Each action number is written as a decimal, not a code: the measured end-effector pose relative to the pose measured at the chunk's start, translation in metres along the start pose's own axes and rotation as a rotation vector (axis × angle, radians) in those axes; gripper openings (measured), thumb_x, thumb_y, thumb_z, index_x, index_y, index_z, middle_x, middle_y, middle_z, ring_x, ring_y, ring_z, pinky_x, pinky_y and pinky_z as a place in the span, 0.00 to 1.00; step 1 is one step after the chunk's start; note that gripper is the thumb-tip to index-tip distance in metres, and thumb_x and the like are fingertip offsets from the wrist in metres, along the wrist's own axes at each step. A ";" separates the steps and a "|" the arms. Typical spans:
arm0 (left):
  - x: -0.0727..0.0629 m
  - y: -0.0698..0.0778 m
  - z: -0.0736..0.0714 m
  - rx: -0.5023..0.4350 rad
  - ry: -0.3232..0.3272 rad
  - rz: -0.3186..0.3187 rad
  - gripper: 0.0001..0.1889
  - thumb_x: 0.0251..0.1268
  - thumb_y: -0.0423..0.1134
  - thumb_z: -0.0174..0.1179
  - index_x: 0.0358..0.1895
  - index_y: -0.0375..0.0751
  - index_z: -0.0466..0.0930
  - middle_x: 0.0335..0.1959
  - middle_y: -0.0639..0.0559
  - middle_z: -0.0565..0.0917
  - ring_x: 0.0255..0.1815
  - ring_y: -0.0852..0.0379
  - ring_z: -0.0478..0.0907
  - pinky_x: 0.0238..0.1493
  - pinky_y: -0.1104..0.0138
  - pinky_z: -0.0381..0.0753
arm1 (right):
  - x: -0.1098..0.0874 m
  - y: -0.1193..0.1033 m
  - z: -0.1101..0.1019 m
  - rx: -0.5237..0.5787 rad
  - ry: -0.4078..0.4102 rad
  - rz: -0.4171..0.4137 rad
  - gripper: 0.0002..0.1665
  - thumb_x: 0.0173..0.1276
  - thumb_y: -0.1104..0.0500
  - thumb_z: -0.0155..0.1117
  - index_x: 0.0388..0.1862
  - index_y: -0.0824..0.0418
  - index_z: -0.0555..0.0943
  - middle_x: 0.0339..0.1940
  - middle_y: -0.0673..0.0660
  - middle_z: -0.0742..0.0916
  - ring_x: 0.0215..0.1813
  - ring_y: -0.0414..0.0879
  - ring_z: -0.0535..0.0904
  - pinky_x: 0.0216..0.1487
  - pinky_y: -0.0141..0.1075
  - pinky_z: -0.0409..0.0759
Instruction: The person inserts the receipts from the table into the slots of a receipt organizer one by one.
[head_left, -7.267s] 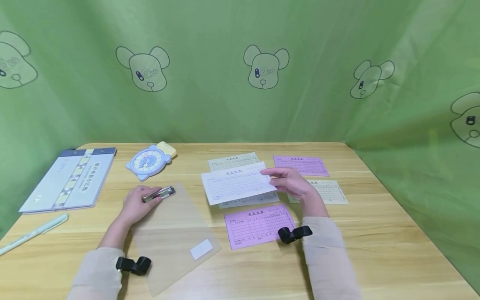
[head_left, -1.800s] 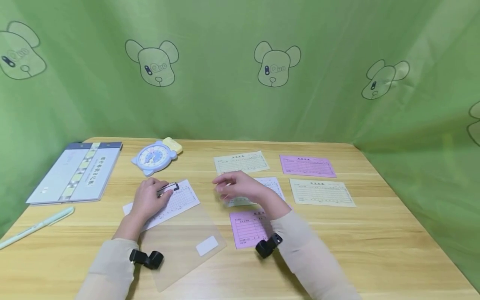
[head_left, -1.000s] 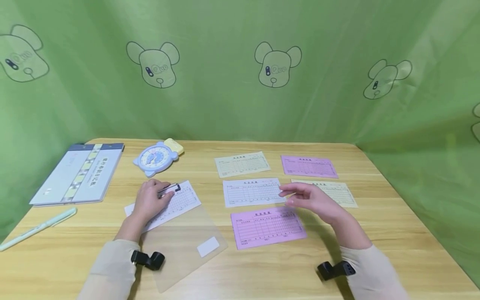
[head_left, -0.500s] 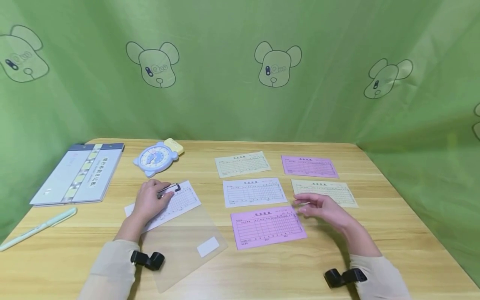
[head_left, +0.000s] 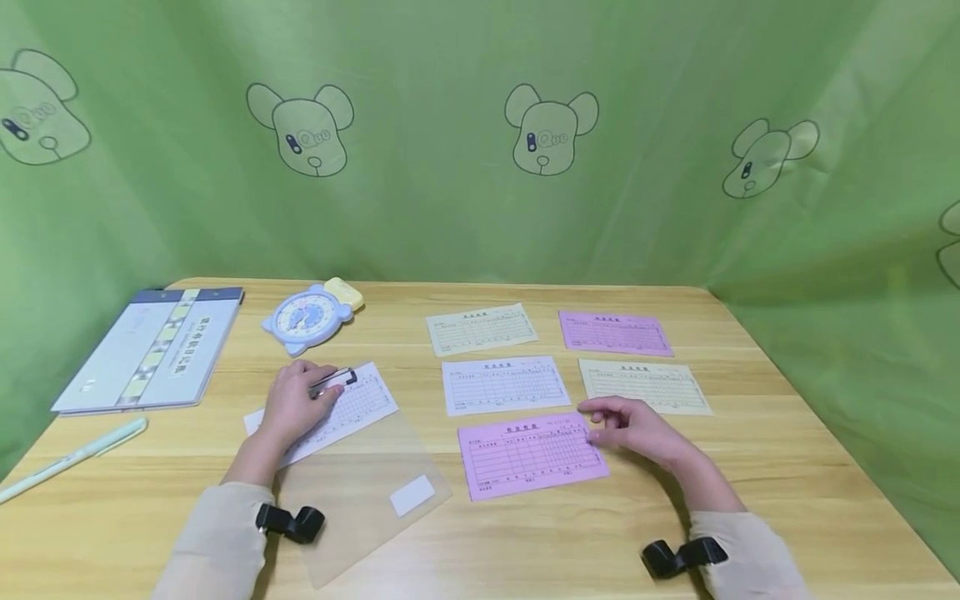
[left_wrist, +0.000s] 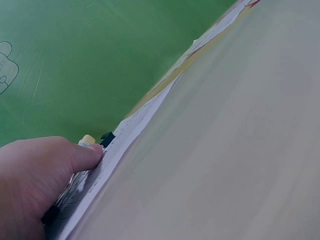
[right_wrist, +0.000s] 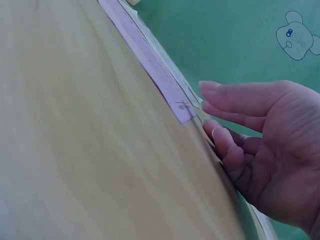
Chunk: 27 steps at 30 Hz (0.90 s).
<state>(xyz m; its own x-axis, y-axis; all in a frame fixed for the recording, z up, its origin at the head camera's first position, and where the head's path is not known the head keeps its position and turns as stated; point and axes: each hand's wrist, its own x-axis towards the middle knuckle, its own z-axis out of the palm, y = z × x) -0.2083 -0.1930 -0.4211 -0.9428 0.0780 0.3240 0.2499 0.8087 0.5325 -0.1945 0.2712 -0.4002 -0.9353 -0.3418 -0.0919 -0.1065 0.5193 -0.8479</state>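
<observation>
My left hand (head_left: 296, 404) grips the metal clip (head_left: 333, 382) at the top of a translucent clipboard (head_left: 367, 500). Its thumb lies over the clip in the left wrist view, beside a white printed slip (left_wrist: 132, 135). That slip lies slanted across the clipboard's top, partly covered by the hand. My right hand (head_left: 641, 429) is at the right edge of the near pink slip (head_left: 525, 458), fingers loosely bent, fingertips at its corner. In the right wrist view the fingers (right_wrist: 245, 97) are close to the pink slip's corner (right_wrist: 184, 114), with nothing between them and the thumb.
Behind the near pink slip lie a white slip (head_left: 502, 387), two pale green slips (head_left: 480, 329) and another pink slip (head_left: 615, 333). A toy clock (head_left: 303, 318), a yellow block (head_left: 343, 293), a ledger book (head_left: 142, 354) and a mint pen (head_left: 75, 458) are at the left.
The white slip once held in my right hand now lies on the clipboard at the clip. My right hand has drawn back rightward, then come to the near pink slip's edge.
</observation>
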 end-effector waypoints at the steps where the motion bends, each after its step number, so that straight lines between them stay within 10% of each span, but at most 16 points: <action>1: 0.000 0.000 0.000 0.001 -0.001 -0.001 0.18 0.53 0.38 0.57 0.46 0.32 0.76 0.37 0.41 0.71 0.39 0.46 0.64 0.38 0.56 0.62 | 0.000 0.000 0.001 -0.022 -0.007 -0.010 0.29 0.46 0.61 0.68 0.49 0.67 0.74 0.33 0.60 0.74 0.29 0.47 0.67 0.29 0.31 0.67; 13: 0.000 0.000 0.001 0.001 0.009 0.002 0.18 0.52 0.39 0.57 0.45 0.32 0.76 0.37 0.41 0.71 0.39 0.46 0.65 0.38 0.55 0.62 | -0.006 -0.012 0.008 -0.294 -0.101 -0.117 0.39 0.43 0.54 0.70 0.56 0.62 0.69 0.31 0.56 0.68 0.32 0.47 0.61 0.31 0.34 0.63; 27: 0.000 -0.002 0.002 0.005 -0.003 -0.005 0.18 0.53 0.40 0.56 0.46 0.33 0.76 0.38 0.41 0.71 0.39 0.46 0.64 0.38 0.55 0.62 | -0.006 -0.012 0.014 -0.321 -0.074 -0.159 0.30 0.46 0.61 0.68 0.52 0.58 0.73 0.30 0.54 0.69 0.33 0.46 0.62 0.32 0.34 0.63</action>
<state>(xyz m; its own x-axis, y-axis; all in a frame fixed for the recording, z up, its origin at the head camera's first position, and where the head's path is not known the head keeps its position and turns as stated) -0.2091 -0.1930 -0.4240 -0.9448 0.0750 0.3190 0.2437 0.8118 0.5306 -0.1830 0.2558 -0.3963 -0.8729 -0.4875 -0.0196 -0.3601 0.6708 -0.6483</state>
